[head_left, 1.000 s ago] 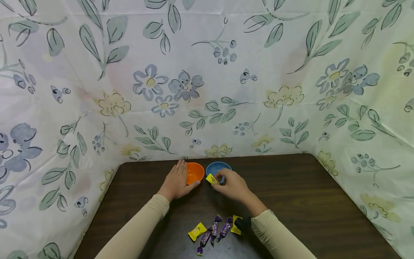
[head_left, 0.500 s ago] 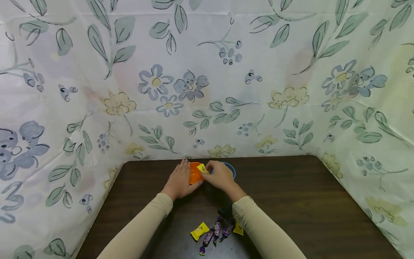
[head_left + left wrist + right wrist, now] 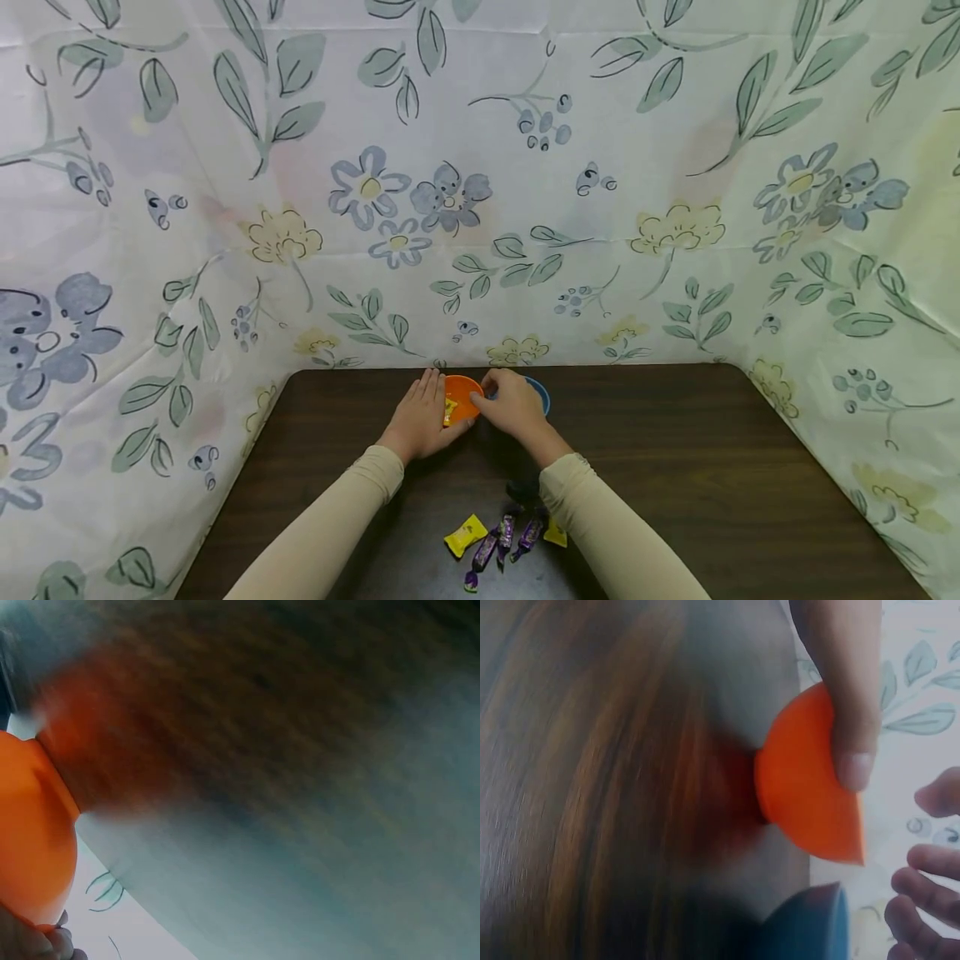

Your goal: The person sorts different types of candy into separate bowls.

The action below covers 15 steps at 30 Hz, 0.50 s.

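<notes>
My left hand point(image 3: 416, 421) rests against the left side of the orange bowl point(image 3: 467, 398), its fingers straight and the thumb along the bowl's near side. A yellow-wrapped candy point(image 3: 449, 410) lies inside this bowl. Over the gap between the bowls is my right hand point(image 3: 517, 406), holding nothing; the right wrist view shows its fingers point(image 3: 922, 892) apart and loosely bent beside the orange bowl's rim. Behind that hand, the blue bowl point(image 3: 542, 395) is mostly hidden. In the left wrist view the orange bowl point(image 3: 34, 832) fills the left edge.
Nearer on the dark wooden table point(image 3: 675, 467) lie several purple-wrapped candies point(image 3: 506, 533), a yellow candy point(image 3: 466, 536) and another yellow candy point(image 3: 556, 532) partly covered by the right sleeve. A floral cloth point(image 3: 525, 208) hangs behind and at both sides.
The right hand moved left from the blue bowl to the orange one and let go of the yellow candy, which now lies in the orange bowl. The left hand stayed at the bowl.
</notes>
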### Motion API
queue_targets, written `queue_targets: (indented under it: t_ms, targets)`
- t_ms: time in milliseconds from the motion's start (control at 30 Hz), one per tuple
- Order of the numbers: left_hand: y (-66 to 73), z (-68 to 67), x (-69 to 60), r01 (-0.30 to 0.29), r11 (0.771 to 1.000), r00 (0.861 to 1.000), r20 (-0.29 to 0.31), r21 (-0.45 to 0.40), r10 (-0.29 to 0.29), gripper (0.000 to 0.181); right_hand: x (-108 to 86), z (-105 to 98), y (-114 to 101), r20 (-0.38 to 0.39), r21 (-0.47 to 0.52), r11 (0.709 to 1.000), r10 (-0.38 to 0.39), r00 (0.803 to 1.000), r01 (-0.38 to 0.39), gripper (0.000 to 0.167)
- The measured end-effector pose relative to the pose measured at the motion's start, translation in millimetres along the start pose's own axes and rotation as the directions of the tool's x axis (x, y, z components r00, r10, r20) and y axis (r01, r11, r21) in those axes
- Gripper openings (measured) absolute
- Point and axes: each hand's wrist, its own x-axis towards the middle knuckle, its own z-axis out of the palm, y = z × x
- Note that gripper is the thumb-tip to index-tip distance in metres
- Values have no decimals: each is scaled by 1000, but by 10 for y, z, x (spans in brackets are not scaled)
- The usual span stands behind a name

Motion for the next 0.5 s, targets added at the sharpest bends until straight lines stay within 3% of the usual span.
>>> queue_targets:
  t_ms: [267, 500]
  targets:
    - [7, 2, -3, 0, 1000, 1000, -21, -15, -1, 102, -144, -140, 100, -9, -19, 997, -78, 997, 78, 18]
    - [20, -14, -3, -8, 1000, 1000, -25, -13, 7, 100, -410, -355, 105, 90, 73, 981, -185, 979, 179, 22]
